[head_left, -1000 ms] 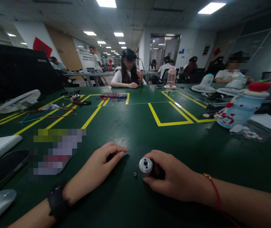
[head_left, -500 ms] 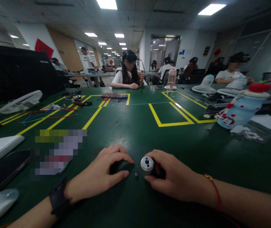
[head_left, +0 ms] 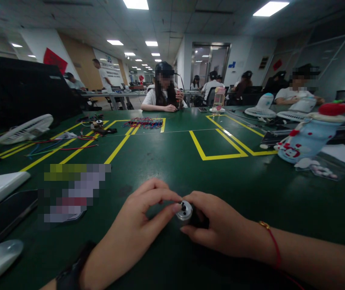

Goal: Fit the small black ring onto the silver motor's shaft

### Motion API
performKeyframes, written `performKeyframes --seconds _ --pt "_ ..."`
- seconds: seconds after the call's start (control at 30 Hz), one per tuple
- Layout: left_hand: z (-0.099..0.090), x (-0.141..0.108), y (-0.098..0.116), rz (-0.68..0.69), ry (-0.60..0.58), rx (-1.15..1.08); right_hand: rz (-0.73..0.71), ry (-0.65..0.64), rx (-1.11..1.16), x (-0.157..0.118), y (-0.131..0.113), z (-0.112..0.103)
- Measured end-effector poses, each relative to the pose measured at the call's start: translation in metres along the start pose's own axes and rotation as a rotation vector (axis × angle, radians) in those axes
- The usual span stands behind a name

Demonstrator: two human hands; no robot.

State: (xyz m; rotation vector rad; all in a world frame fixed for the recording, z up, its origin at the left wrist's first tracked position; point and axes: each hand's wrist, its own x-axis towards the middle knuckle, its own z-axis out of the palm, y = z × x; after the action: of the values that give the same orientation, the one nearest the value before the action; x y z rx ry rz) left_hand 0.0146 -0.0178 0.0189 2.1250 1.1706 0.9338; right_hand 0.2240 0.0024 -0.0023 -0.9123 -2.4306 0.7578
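My right hand (head_left: 221, 225) is wrapped round a silver metal cylinder (head_left: 184, 215) with small dark holes in its round top face, standing upright above the green table (head_left: 148, 161). From the left, my left hand (head_left: 142, 217) reaches over it, thumb and forefinger brought together at the top of the cylinder near the dark centre. What those fingertips pinch, if anything, is too small to make out. The small metal ring seen earlier between my hands does not show on the table.
A phone-like flat item (head_left: 75, 213), a white mouse (head_left: 0, 262) and a white fan (head_left: 25, 129) lie left. Coloured wires (head_left: 148, 123) sit farther back. A blue bottle (head_left: 308, 139) stands right. A person (head_left: 164, 94) sits opposite.
My left hand has moved right, from open beside the cylinder to its top, fingers closing. The small ring is gone from the table. The cylinder has shifted slightly left and down.
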Motion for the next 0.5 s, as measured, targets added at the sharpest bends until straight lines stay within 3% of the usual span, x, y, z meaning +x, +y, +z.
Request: performKeyframes --seconds 0.5 --pt "-0.0014 -0.003 0.0017 0.002 -0.068 0.074 -0.008 -0.011 0.007 -0.0009 -0.0002 -0.0012"
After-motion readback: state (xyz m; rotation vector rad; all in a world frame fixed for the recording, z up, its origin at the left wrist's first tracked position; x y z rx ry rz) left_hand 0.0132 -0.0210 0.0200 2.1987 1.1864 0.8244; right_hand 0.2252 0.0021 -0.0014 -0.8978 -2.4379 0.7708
